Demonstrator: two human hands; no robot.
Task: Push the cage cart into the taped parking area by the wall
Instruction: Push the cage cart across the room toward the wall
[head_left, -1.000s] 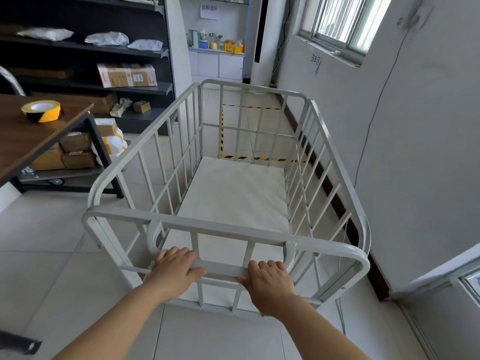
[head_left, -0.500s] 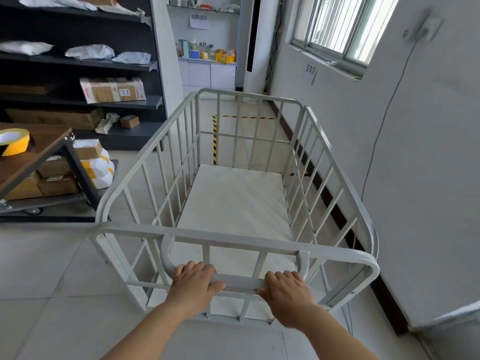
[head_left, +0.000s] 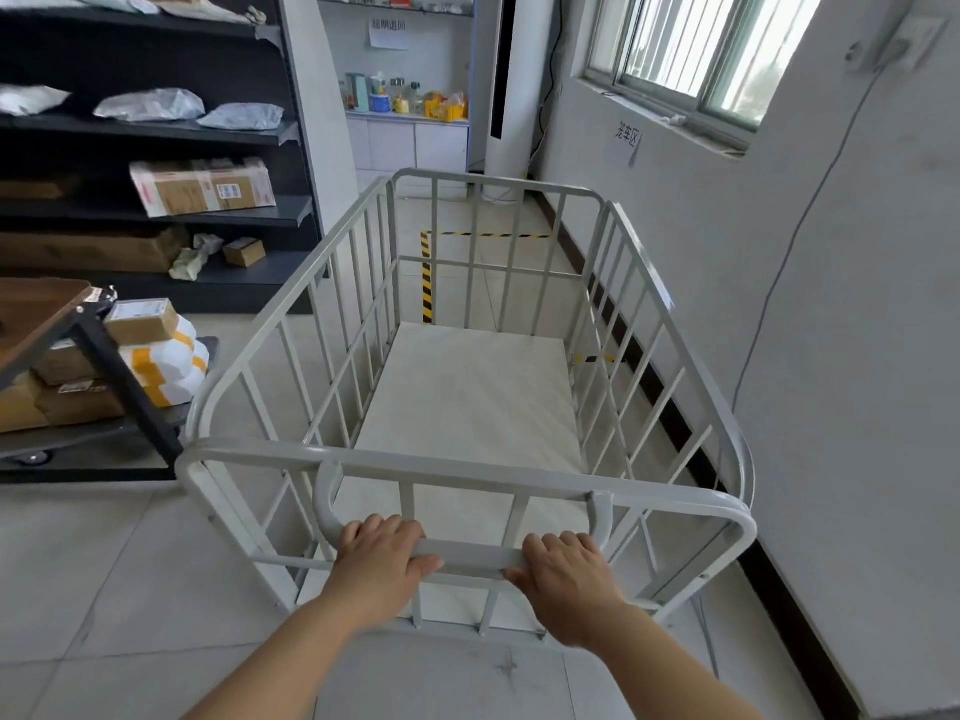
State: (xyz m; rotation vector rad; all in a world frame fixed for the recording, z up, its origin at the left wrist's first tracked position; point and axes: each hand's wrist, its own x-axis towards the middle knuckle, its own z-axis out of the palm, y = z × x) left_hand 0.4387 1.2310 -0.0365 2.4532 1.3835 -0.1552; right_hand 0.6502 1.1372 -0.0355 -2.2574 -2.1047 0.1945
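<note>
Cage cart (head_left: pixel 467 397): white bars, white deck. Floor tape (head_left: pixel 426 283) at centre: yellow-black diagonal stripes. Shelving (head_left: pixel 156 129) upper left: black. Wall (head_left: pixel 857 304) right: white, dark skirting. Floor tiles (head_left: pixel 78 563): pale grey.

We note bright daylight from the window (head_left: pixel 691 49) at upper right, overexposed there. Shelves (head_left: pixel 145 127) at upper left sit dark. Edges bow with wide-angle distortion; soft shadows, slight blur.

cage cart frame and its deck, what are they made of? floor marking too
Cage cart: looks like welded metal tube, glossy off-white paint, highlights along the rails. Deck: flat matte off-white panel, material unclear. Floor marking: yellow-black striped adhesive tape, flat on the tiles.
</note>
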